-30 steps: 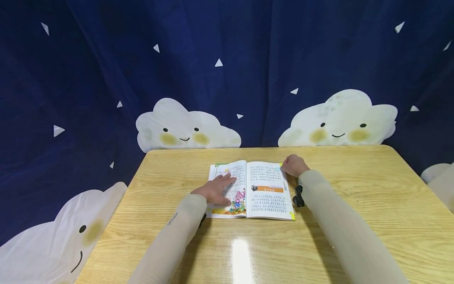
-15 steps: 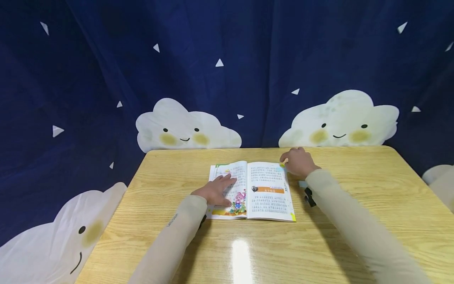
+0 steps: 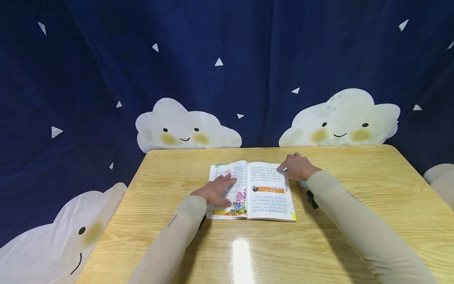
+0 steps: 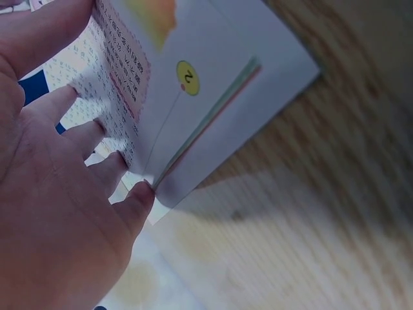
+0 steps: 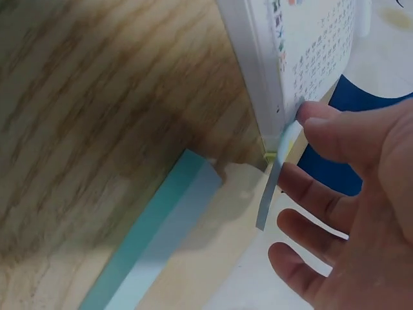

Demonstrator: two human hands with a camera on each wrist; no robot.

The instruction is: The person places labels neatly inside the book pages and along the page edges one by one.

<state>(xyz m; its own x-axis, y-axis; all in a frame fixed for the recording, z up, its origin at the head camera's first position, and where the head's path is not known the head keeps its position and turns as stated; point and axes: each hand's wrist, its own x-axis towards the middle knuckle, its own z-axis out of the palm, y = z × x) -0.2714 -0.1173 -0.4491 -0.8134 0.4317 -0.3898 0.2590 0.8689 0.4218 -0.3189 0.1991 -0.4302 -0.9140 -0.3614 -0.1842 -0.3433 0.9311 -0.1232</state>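
An open book (image 3: 269,205) lies flat on the table, with printed text and a cartoon animal picture. My left hand (image 3: 214,191) rests on the left page, fingers spread; the left wrist view shows the fingertips along that page. At the upper right corner of the right page, my right hand (image 3: 299,167) presses a digit on the paper. Up close, a narrow blue-grey sticky note strip (image 5: 270,197) sticks out past the page edge, under the tip of the right thumb (image 5: 322,119). The other fingers are loosely bent beside the strip.
A pad of teal and pale blue sticky notes (image 5: 151,239) lies on the wooden table (image 3: 361,185) right of the book, partly hidden by the right wrist in the head view. A dark blue curtain (image 3: 255,79) with clouds hangs behind the table.
My right hand rose and shifted off the page corner, then came back down onto the upper right of the page with a digit extended. The left hand has stayed in place.
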